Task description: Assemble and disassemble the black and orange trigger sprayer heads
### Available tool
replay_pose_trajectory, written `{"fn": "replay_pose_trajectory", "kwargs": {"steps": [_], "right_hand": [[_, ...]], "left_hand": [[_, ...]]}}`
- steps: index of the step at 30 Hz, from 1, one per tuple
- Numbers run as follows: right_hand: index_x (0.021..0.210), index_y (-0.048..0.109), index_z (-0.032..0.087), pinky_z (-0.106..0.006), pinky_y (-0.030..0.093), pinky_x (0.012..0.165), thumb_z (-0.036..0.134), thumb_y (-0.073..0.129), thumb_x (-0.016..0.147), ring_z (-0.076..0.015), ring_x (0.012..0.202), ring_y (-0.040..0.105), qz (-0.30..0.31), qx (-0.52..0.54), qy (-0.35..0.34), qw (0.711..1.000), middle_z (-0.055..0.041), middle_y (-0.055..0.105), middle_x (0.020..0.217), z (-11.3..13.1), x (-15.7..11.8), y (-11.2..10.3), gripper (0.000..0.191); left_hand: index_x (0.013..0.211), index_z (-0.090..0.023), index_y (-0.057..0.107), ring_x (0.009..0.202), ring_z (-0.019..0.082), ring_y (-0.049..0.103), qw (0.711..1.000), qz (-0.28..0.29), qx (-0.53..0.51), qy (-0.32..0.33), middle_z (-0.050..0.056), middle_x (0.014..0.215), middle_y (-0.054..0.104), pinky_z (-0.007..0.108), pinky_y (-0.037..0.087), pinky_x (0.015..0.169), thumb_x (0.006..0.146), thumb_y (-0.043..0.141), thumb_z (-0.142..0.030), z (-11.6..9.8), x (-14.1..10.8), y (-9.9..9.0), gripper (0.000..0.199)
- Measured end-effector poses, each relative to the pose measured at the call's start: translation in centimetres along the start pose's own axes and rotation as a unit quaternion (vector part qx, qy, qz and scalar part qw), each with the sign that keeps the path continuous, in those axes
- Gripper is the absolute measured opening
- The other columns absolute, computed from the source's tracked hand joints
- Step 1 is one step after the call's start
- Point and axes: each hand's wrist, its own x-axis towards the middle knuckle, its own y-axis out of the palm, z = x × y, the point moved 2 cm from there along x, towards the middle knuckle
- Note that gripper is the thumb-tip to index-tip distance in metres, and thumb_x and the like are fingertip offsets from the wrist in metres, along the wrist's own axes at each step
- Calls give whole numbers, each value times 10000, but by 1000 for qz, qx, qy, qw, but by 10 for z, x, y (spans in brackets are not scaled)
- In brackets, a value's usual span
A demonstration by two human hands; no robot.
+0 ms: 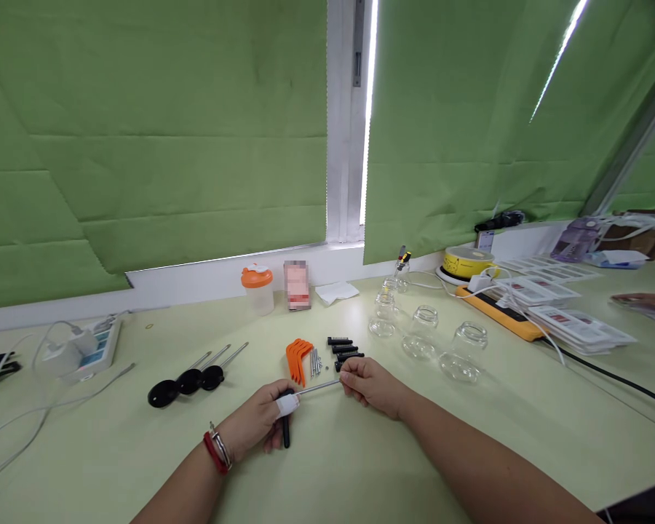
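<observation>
My left hand, with a white wrap on its thumb, is closed around a black piece from which a thin metal rod sticks out to the right. At the rod's far end, the fingers of my right hand are pinched together; any small part between them is hidden. Just beyond the rod lie several orange bent pieces, several metal pins and several black ribbed pieces. To the left rest three black discs with metal rods pointing away.
Several clear glass jars stand at right. Behind are an orange-lidded cup, a pink box and a white tissue. Power strips and cables lie at both sides. Another person's hand shows at far right.
</observation>
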Motion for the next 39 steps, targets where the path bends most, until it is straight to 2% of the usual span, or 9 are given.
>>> {"fn": "replay_pose_trajectory", "kwargs": {"steps": [4,9,16,26,32,39], "right_hand": [[695,475,184,-180,292,423,502,491,803,-59,466,360,1,-27,1,1000,18,539,631,-1,1,1,336],[713,493,178,-179,308,428,509,459,823,-63,484,376,0,-35,3,999,11,533,643,0,0,0,351],[846,503,189,-174,322,428,428,573,765,-59,495,401,15,8,-10,1000,28,525,665,1,-1,-2,263],[714,478,176,-179,320,433,471,500,807,-60,498,397,8,-22,0,1000,14,535,659,0,0,0,310],[716,508,168,-181,314,429,490,471,820,-62,492,394,5,-22,11,1000,9,533,640,2,1,0,340],[854,511,185,-179,321,427,399,581,762,-57,491,401,21,23,-10,999,28,537,669,2,-1,-2,243]], "left_hand": [[886,-196,475,363,60,465,1000,0,-2,8,-58,623,496,163,319,318,796,499,-475,2,1,-1,295],[909,-199,477,359,67,462,1000,0,-2,5,-74,564,462,160,321,320,801,493,-483,3,2,-1,304],[909,-198,479,351,74,458,1000,-1,2,1,-70,550,476,166,324,323,784,500,-496,1,1,0,324],[897,-198,483,354,73,451,1000,3,0,1,-69,538,471,163,315,324,786,499,-479,2,1,0,303],[906,-197,474,355,69,455,1000,-2,-3,-4,-63,578,493,168,323,318,781,507,-489,1,0,0,319],[917,-199,475,360,77,463,1000,-4,-6,-5,-70,555,475,169,323,320,780,507,-489,-1,0,0,322]]}}
